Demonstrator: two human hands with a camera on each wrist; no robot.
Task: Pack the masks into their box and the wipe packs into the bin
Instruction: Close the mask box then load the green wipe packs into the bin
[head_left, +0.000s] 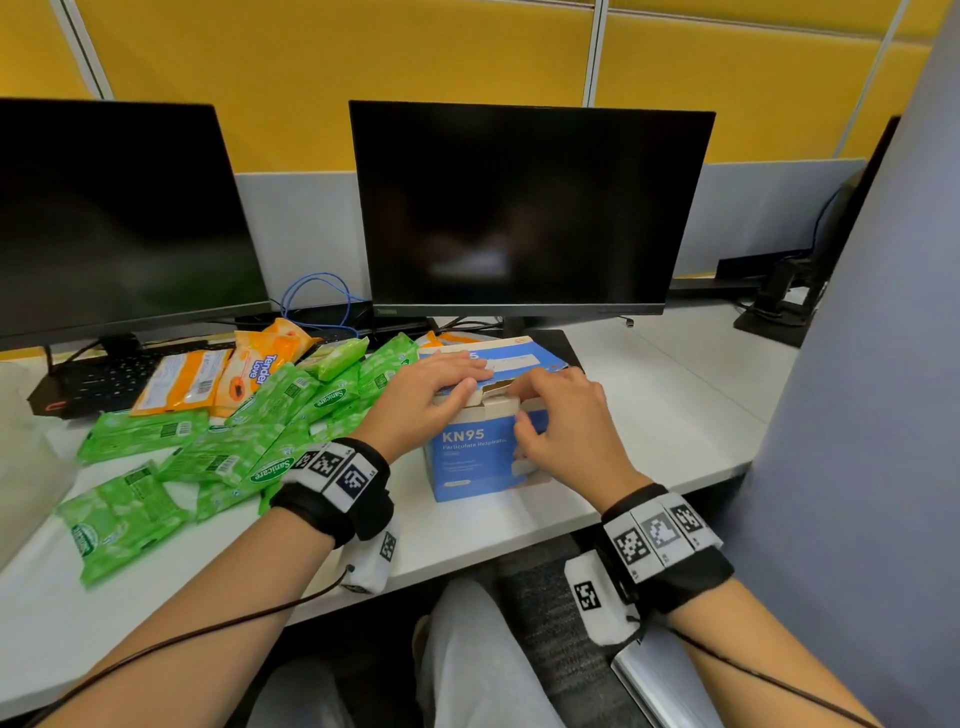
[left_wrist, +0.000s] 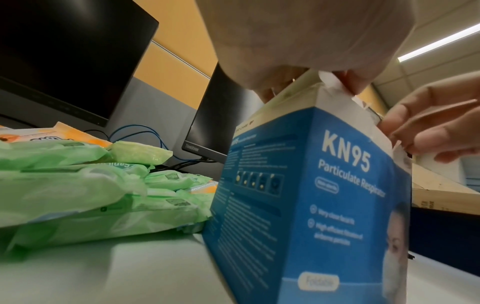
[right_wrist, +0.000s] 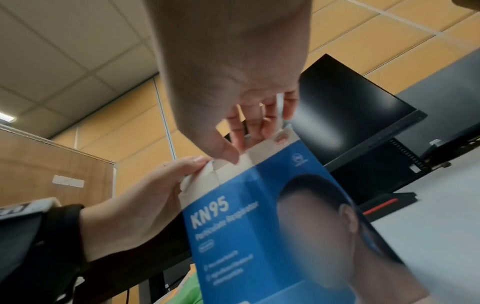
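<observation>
**deskjockey:** Sitting near the front edge of the tabletop (head_left: 649, 395), the blue KN95 mask box (head_left: 478, 457) is standing upright and both hands are working on its top flaps. The left hand (head_left: 431, 395) is lying over the top left of the box, fingers fairly straight, thumb pressing the torn cardboard flap (head_left: 485, 392). The right hand (head_left: 566, 421) is curling its fingers over the front top edge, thumb against the front face, so that grip is pinching the box edge.

**wipes4days:** What's going on with the wipe packs?

**deskjockey:** Green wipe packs (head_left: 228, 457) are lying in a loose pile on the left half of the tabletop, the nearest ones just beside the box. Orange wipe packs (head_left: 208, 382) are sitting behind them toward the back edge, near a black keyboard (head_left: 98, 379). Two dark monitors (head_left: 524, 208) are standing along the back edge. Can't tell from any view whether masks are inside the box.
</observation>
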